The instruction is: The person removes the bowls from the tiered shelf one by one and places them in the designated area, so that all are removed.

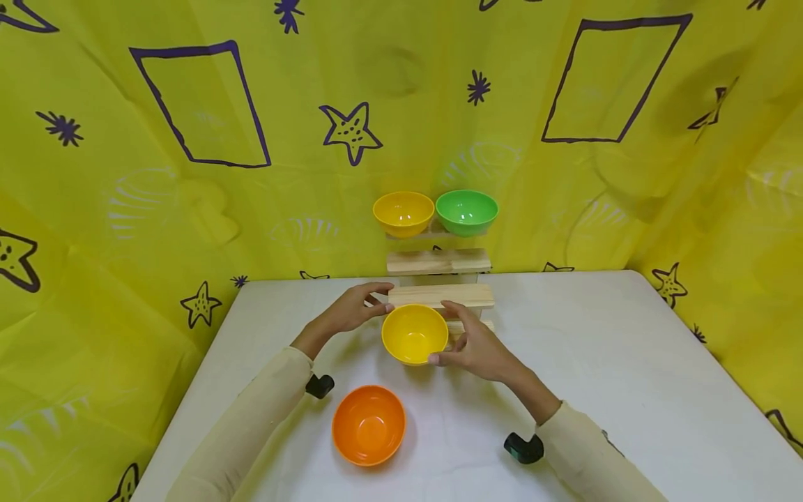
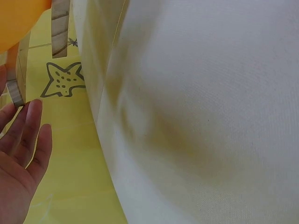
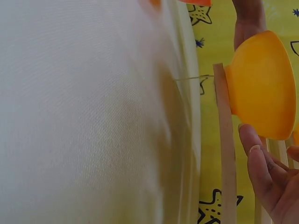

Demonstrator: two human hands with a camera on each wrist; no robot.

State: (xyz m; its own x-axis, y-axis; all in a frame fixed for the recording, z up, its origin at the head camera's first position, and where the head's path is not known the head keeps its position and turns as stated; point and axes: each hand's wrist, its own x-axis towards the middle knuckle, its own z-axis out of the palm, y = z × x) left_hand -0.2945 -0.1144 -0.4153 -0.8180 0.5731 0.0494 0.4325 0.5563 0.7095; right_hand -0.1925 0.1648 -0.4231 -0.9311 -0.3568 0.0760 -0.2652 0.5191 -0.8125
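A yellow bowl (image 1: 415,335) sits at the front of a stepped wooden rack (image 1: 439,295), its base against a slat (image 3: 225,140) in the right wrist view. My right hand (image 1: 479,347) grips the bowl's right side, thumb at the near rim and a finger at the far rim. At the rack's left end is my left hand (image 1: 353,308), its thumb close to the bowl's rim. Its fingers (image 2: 32,126) reach out loosely to a slat's end in the left wrist view. An orange bowl (image 1: 369,425) stands upright on the table, nearer me.
On the rack's top step, another yellow bowl (image 1: 403,214) and a green bowl (image 1: 467,213) stand side by side. A yellow patterned curtain (image 1: 414,139) hangs behind the white table (image 1: 564,335) and along its sides. Black devices (image 1: 523,447) hang below both wrists.
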